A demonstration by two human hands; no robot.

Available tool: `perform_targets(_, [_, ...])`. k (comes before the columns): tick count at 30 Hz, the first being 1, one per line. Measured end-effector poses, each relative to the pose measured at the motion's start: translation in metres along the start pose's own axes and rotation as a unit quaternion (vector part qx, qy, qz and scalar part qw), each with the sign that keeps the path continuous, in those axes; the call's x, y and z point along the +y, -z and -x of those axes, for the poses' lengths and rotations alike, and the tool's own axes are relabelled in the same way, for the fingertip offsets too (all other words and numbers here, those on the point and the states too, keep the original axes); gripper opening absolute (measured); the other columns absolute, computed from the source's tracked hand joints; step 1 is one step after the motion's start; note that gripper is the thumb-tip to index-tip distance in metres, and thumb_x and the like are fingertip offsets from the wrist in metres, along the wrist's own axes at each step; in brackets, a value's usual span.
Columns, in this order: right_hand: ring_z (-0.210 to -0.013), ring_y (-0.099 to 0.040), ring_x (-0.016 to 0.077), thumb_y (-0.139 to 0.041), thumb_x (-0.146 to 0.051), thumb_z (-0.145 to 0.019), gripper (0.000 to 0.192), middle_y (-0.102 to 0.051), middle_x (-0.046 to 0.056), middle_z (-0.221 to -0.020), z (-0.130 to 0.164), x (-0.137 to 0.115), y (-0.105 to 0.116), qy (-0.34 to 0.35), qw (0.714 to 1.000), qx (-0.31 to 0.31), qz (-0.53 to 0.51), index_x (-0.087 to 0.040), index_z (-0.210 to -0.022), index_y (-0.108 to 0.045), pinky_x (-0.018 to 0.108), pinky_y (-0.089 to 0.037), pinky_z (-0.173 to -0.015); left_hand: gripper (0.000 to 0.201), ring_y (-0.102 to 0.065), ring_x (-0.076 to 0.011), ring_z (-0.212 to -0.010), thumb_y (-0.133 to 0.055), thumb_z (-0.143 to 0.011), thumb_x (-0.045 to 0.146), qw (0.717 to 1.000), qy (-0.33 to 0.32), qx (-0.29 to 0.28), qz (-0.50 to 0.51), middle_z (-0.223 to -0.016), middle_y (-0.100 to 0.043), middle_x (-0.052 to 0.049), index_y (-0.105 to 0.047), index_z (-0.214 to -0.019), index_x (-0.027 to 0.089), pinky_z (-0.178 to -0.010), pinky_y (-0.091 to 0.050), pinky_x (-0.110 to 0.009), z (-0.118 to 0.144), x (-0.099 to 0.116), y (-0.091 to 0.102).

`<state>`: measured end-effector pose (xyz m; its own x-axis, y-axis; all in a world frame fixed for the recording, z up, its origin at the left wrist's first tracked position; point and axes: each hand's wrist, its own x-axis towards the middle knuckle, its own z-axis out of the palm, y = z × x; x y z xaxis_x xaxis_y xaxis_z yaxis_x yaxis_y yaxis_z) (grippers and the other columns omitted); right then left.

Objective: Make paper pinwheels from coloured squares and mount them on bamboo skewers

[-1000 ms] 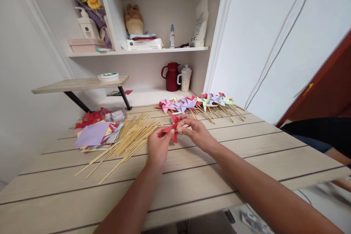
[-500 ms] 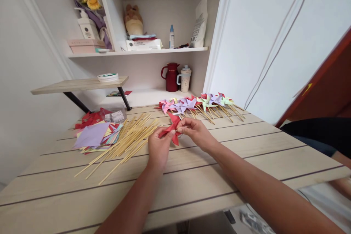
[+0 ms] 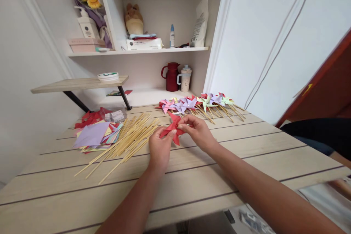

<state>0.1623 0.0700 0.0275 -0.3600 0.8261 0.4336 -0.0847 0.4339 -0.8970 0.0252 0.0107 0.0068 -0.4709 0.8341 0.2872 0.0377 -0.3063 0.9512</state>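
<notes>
A red paper pinwheel [image 3: 173, 128] sits just above the wooden table [image 3: 246, 161], pinched from both sides: the left hand [image 3: 159, 148] grips its lower left fold, the right hand [image 3: 197, 132] its right edge. Bamboo sticks [image 3: 128, 139] lie left, coloured paper squares [image 3: 94, 134] beyond, finished pinwheels [image 3: 197, 103] behind.

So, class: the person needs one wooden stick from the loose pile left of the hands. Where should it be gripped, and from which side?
Probably at a near tip of the wooden sticks, coming from the table's front edge. There the ends fan out singly over bare wood, while farther back they overlap and run against the coloured paper squares. The left hand, now on the red paper pinwheel, is nearest.
</notes>
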Motion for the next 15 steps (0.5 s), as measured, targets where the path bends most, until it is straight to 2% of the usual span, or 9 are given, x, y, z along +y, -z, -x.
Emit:
perform_targets(6, [-0.072,-0.064,0.0163,-0.076,-0.037,-0.078,0.020,-0.067,0.001,-0.078,0.0008,0.0004,-0.0045,0.007,1.000,0.016,-0.003,-0.020,-0.078,-0.067,0.034,-0.055,-0.070,0.012,-0.063,-0.0181,-0.079,-0.076,-0.073,0.028,1.000,0.001,0.007,0.008,-0.081,-0.072,-0.003,-0.077,-0.081,0.019,-0.076,-0.049,-0.029,0.0002,-0.0004,-0.0006])
perform_targets(15, [-0.077,-0.065,0.0181,-0.080,-0.035,-0.077,0.030,-0.067,0.001,-0.081,0.0024,0.0046,-0.0051,0.024,0.999,0.031,0.009,-0.022,-0.100,-0.065,0.033,-0.059,-0.068,0.011,-0.063,-0.0186,-0.080,-0.074,-0.073,0.026,1.000,-0.011,0.015,0.002,-0.082,-0.072,-0.003,-0.077,-0.081,0.019,-0.077,-0.049,-0.030,0.0034,0.0023,-0.0031])
